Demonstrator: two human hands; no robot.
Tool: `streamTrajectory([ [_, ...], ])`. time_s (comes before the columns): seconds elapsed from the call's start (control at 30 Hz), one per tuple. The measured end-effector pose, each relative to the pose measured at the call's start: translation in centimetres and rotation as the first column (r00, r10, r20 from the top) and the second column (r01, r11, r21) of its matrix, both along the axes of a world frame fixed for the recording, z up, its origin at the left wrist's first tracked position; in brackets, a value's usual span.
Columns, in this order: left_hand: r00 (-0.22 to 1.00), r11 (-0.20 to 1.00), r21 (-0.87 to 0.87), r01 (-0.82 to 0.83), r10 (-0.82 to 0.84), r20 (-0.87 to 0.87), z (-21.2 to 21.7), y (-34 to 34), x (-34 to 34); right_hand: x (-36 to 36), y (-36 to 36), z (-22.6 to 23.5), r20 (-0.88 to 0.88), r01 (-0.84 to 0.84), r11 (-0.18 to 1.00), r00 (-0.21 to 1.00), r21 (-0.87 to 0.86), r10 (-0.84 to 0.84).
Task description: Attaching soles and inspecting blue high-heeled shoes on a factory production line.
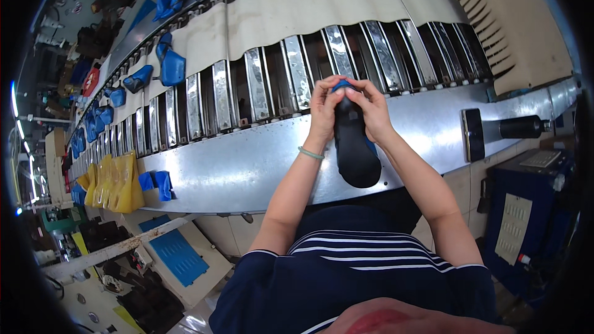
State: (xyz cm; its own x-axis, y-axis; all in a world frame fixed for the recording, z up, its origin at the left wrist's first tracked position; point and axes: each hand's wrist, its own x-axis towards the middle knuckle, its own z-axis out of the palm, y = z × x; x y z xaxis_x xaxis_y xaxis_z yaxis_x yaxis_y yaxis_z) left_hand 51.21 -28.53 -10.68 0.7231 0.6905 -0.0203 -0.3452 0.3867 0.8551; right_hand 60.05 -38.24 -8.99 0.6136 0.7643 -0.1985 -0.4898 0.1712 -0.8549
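Note:
Both of my hands grip a black shoe upper on a blue last, over the metal ledge in front of me. The black shoe upper (357, 158) has its rounded toe toward my body. At its far end a bit of the blue last (344, 85) shows between my fingers. My left hand (323, 104) closes round the left side of that end, thumb on top. Opposite it, my right hand (374, 109) wraps the right side, with its thumb close to the left one. My fingertips on the far side are partly hidden.
Beyond the metal ledge (247, 167) runs a slatted conveyor (255, 83), partly covered by a cream sheet (297, 6). Several blue lasts (172, 67) stand on it at left. Yellow shoe-shaped forms (111, 182) sit near left; a black phone-like slab (474, 135) and black cylinder (521, 127) lie right.

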Motion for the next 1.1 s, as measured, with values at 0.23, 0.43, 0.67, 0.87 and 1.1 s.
streamTrajectory([
  [0.23,0.943,0.935,0.154,0.321,-0.33,0.035,-1.6,1.0,-0.7,2.6,-2.5,-0.7,-0.049,-0.174,0.985,0.983,0.025,0.175],
  [0.43,0.897,0.896,0.082,0.437,-0.441,0.037,1.1,1.2,-4.0,1.9,-5.2,-0.5,0.096,-0.466,0.88,0.884,0.088,0.458],
  [0.67,0.941,0.859,0.424,0.287,-0.17,-0.292,-1.8,-0.7,-3.3,2.6,-6.4,-0.3,-0.018,-0.369,0.928,0.929,0.058,0.37],
  [0.87,0.864,0.872,-0.071,0.484,-0.489,-0.12,0.6,-3.1,-7.5,0.1,-8.3,-1.3,0.134,-0.117,0.981,0.981,-0.154,0.138],
  [1.1,0.958,0.913,-0.297,0.281,-0.285,0.032,0.0,-6.1,-8.8,-2.9,-10.5,0.6,0.102,-0.178,0.968,0.975,-0.174,0.198],
])
